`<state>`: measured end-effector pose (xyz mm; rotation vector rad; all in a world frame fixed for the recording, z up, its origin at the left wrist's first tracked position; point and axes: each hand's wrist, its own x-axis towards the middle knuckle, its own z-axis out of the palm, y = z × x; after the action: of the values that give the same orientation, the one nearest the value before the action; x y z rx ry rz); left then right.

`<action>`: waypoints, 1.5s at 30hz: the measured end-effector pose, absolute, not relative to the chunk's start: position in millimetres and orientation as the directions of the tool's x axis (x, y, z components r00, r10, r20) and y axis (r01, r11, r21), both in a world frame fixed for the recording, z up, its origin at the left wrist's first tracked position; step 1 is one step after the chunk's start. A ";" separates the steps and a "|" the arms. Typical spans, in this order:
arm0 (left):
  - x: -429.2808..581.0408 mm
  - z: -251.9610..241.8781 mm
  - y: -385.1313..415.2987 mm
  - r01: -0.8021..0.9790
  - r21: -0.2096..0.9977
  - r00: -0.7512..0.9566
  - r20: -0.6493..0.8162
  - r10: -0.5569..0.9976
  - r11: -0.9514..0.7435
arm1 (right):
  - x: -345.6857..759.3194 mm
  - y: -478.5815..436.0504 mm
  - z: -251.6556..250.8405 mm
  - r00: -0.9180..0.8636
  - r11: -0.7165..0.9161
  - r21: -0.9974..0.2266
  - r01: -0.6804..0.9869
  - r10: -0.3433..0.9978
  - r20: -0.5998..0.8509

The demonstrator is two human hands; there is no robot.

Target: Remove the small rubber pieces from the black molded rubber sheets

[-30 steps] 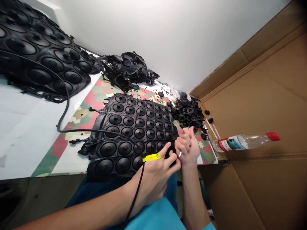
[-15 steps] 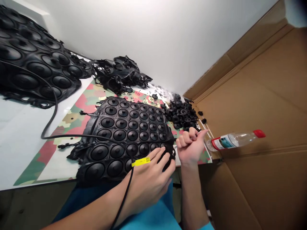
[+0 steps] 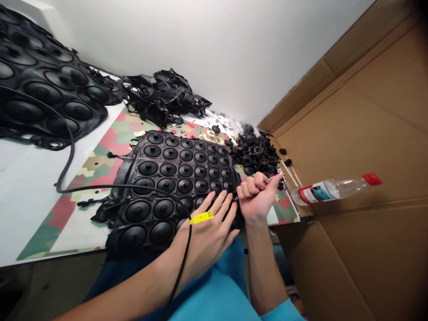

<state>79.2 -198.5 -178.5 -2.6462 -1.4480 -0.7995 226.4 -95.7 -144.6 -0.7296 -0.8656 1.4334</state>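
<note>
A black moulded rubber sheet (image 3: 185, 170) with rows of round, knobbed discs lies on the table, its near edge hanging over the front. My left hand (image 3: 209, 234) rests flat on its lower right part, fingers stretched out and apart. Beside it, at the sheet's right edge, my right hand (image 3: 256, 198) is closed in a fist around a thin metal tool (image 3: 236, 198). Only short bits of the tool show, so its exact kind is hidden. A black cable (image 3: 182, 263) with a yellow tag (image 3: 201, 217) crosses the sheet and my left wrist.
Loose black rubber discs (image 3: 256, 154) are heaped behind my right hand. Torn rubber scrap (image 3: 163, 98) lies at the back, and more moulded sheets (image 3: 43, 93) are piled at left. A plastic bottle (image 3: 334, 189) lies on the right near a cardboard wall (image 3: 368, 133).
My left hand has slid up the sheet, fingers now close to the right fist. The right hand has shifted slightly left and inward over the sheet's edge. The view has turned slightly.
</note>
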 end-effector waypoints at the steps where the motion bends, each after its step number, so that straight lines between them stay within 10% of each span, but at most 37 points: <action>1: 79.7 -178.3 -198.2 0.792 0.219 0.439 0.443 0.782 -0.569 | 226.7 -96.2 -144.6 -0.061 0.034 -0.853 -0.521 0.995 0.076; 36: 87.8 -192.0 -193.4 0.804 0.117 0.446 0.530 0.721 -0.583 | 216.4 -110.8 -145.2 -0.106 0.125 -0.936 -0.330 0.980 0.168; 45: 93.0 -200.2 -196.2 0.824 0.028 0.470 0.524 0.710 -0.566 | 231.6 -94.9 -149.5 -0.113 -0.141 -0.851 -0.506 0.989 -0.097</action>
<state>93.0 -196.2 -200.2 -2.4907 -1.3226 -0.7250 231.6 -94.9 -149.5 -0.8427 -0.7951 1.5674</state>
